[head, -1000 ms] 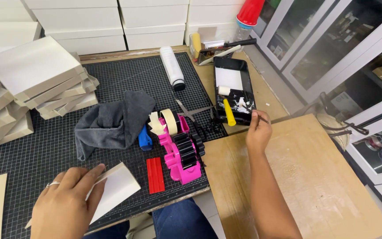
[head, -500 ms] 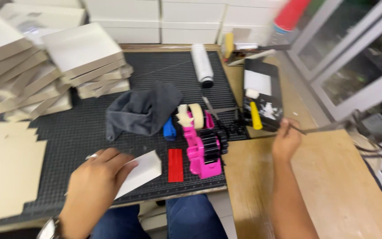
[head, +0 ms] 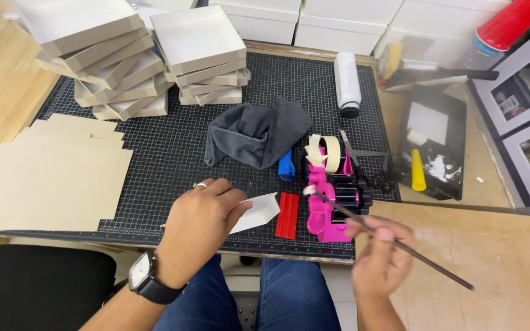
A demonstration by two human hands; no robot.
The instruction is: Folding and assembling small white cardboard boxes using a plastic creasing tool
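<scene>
Head view, looking down on a black gridded cutting mat (head: pixel 154 153). Left hand (head: pixel 200 227) at about 7 o'clock of the mat, palm down, fingers pressed flat on a white folded card (head: pixel 259 211); not gripping it, only weighting it. Same hold as half a second ago, though nearer the mat's front edge in the picture now.

Right hand (head: pixel 378 260) at 5 o'clock, closed around the handle of a thin dark brush (head: pixel 394 242). Half a second back, out at 3 o'clock by the black tray (head: pixel 455 184) with the brush barely showing; now drawn in toward the body. Brush slanted, pale tip up at 10 o'clock, just over the pink tape dispenser (head: pixel 329 202), rear end trailing to 4 o'clock over the wooden board (head: pixel 492 257). Touching the dispenser or not: cannot tell, hand blurred.

Red flat piece (head: pixel 288 214) between card and dispenser. Grey cloth (head: pixel 256 138) at the mat's centre, blue object (head: pixel 286 165) at its lower edge. Stacked white boxes (head: pixel 148 61) at 11 o'clock, flat cardboard sheets (head: pixel 50 175) at 9 o'clock, white bottle (head: pixel 346 83) lying at 1 o'clock.
</scene>
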